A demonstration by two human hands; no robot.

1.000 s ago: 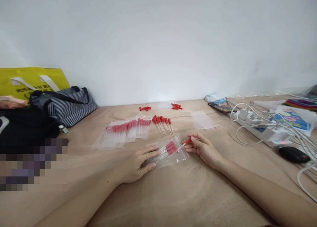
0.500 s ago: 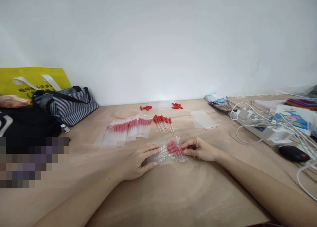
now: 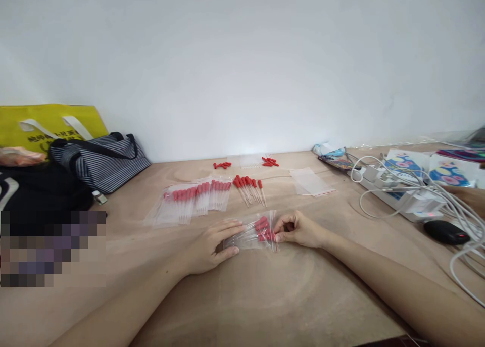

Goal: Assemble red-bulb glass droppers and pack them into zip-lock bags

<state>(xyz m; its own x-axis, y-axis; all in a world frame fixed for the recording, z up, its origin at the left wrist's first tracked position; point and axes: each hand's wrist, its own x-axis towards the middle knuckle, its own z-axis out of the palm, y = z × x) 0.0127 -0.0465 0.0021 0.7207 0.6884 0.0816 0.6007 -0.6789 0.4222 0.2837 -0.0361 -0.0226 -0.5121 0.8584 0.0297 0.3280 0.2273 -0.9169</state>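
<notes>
A clear zip-lock bag (image 3: 248,240) lies on the table in front of me, holding several droppers (image 3: 261,222) with red rubber bulbs and thin clear stems. My left hand (image 3: 220,243) rests around the bag's left end, fingers along its top side and thumb below, keeping it against the table. At the bag's red-lined mouth, my right hand (image 3: 293,230) pinches with thumb and index finger at the bulb end of a dropper. Its fingertips partly hide that contact. Loose red-bulbed droppers (image 3: 250,188) lie fanned out just beyond the bag.
Filled bags (image 3: 185,203) of droppers overlap at the left. Flat bags (image 3: 310,181) lie at the right, loose red bulbs (image 3: 223,165) at the back. A power strip (image 3: 401,200), cables and a mouse (image 3: 446,233) occupy the right, with another person's hand (image 3: 468,198) beyond. Bags (image 3: 102,160) stand left.
My right hand has shifted slightly left, and the dropper's bulb sits farther into the bag. The bag's mouth has moved left too. Another person's hand and printed packets appear at the right.
</notes>
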